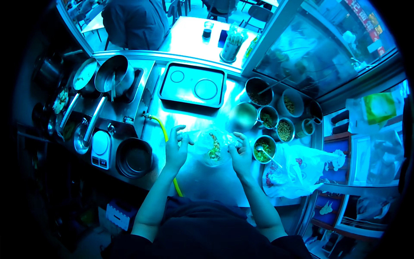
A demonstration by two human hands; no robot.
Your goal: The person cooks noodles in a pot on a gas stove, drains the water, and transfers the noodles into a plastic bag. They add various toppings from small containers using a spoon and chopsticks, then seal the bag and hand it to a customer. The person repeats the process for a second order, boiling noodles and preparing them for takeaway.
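A clear plastic bag [207,142] lies on the steel counter before me, with chopped green toppings and beans or nuts showing inside. At its left edge is my left hand [177,149], fingers curled and thumb apart, near the plastic. On the other side my right hand [240,152] has its thumb and bent fingers close together at the bag's edge, seemingly pinching it. Just right of that hand stands a metal cup of chopped greens [262,155] with a white spoon in it. Whether the left fingers grip any film is hard to see.
Several topping containers stand at the right, among them a cup of beans [284,130], beside a white plastic carrier bag [291,171]. A lidded tray [194,84] lies at the back. Leftward are a saucepan [113,76] on a stove, a kitchen scale [101,149] and a dark pot [134,157].
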